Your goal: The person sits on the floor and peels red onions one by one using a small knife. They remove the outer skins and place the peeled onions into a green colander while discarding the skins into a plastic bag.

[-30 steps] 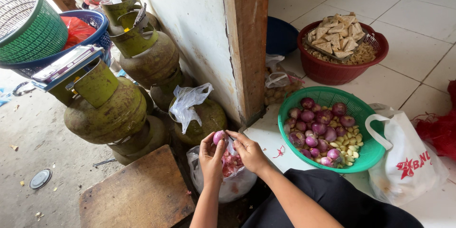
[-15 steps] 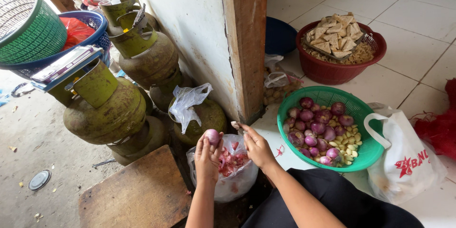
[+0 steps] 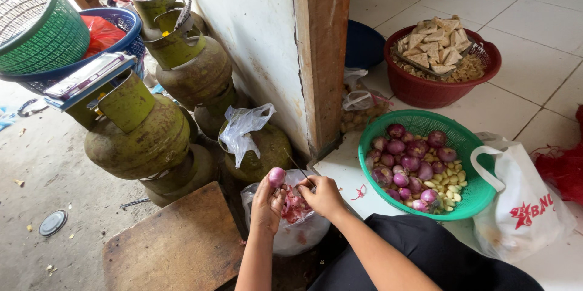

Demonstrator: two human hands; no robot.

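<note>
My left hand (image 3: 267,201) holds a small purple shallot (image 3: 277,176) up at its fingertips. My right hand (image 3: 323,196) grips a thin knife (image 3: 298,169) whose blade points up and left toward the shallot. Both hands hover over a clear plastic bag (image 3: 290,228) holding reddish shallot peels. To the right, a green mesh basket (image 3: 472,196) on the white tiles holds several purple shallots and peeled garlic cloves.
Several green gas cylinders (image 3: 143,137) stand left, one capped with a plastic bag. A wooden board (image 3: 173,247) lies below them. Stacked green and blue baskets (image 3: 42,30) sit top left. A red bowl (image 3: 432,89) of sliced food, a wooden post (image 3: 323,48) and a white bag (image 3: 522,209) are right.
My right hand drew back from the shallot and then returned beside it with the knife. My left hand kept holding the shallot over the bag.
</note>
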